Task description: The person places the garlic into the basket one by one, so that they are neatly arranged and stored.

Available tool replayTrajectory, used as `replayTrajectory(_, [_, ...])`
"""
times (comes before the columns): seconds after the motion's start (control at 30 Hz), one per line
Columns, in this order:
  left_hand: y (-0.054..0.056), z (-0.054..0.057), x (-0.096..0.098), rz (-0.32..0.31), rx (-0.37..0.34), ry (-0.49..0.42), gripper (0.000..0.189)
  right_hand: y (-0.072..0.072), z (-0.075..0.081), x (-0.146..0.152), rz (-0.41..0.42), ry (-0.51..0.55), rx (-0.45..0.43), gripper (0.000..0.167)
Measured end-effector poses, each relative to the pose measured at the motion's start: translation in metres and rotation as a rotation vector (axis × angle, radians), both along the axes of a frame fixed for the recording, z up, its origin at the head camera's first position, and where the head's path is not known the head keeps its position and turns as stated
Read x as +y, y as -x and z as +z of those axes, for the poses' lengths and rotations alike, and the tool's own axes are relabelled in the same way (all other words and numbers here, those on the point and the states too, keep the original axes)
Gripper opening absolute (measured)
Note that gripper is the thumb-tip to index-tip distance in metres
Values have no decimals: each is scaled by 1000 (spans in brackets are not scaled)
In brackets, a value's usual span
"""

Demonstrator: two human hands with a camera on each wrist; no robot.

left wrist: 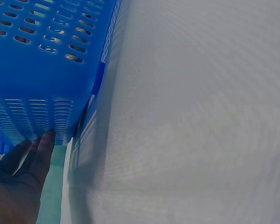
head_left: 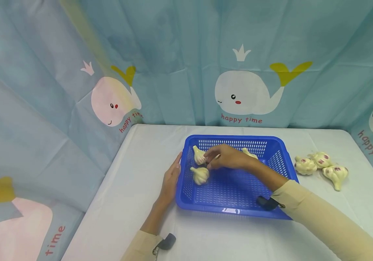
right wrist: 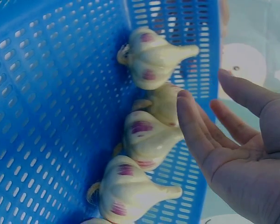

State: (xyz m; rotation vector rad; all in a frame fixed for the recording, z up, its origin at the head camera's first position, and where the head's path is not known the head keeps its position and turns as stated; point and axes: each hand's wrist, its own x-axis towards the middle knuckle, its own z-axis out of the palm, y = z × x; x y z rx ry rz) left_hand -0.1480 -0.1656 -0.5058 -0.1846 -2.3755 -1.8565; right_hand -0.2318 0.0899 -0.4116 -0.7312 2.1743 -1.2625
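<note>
A blue perforated basket (head_left: 232, 211) stands on the table with several garlic bulbs (head_left: 201, 175) in it. My left hand (head_left: 170, 183) lies along the basket's left outer side, its fingers extended against the wall (left wrist: 60, 79). Inside the basket, my right hand (head_left: 227, 156) hovers beside a garlic bulb (head_left: 199, 156) near the far left corner. Seen from the right wrist, the fingers of this hand (right wrist: 242, 149) are loosely bent and hold nothing. A row of bulbs (right wrist: 126, 189) sits by them along the basket wall. Part of another bulb (head_left: 249, 153) shows behind the right forearm.
Three more garlic bulbs (head_left: 322, 165) lie close together on the white tabletop (head_left: 134, 166), right of the basket. Behind the table hangs a light blue curtain (head_left: 180, 54) with whale prints. A dark strap piece (head_left: 266, 203) is at the right wrist.
</note>
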Motion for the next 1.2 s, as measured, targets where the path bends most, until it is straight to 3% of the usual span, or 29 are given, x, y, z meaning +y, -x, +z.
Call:
replayTrajectory(0.3, [-1,2,0,1,3,5,52,-6,22,15,-72,11,-54,49])
replayTrajectory(0.77, [2,-2,-3,-12,11,0,53,-14,52,48,-136,127,-37,43])
replayTrajectory(1.2, [-1,1,-1,5,-7,1,55,-29,64,86,-220,109,52,46])
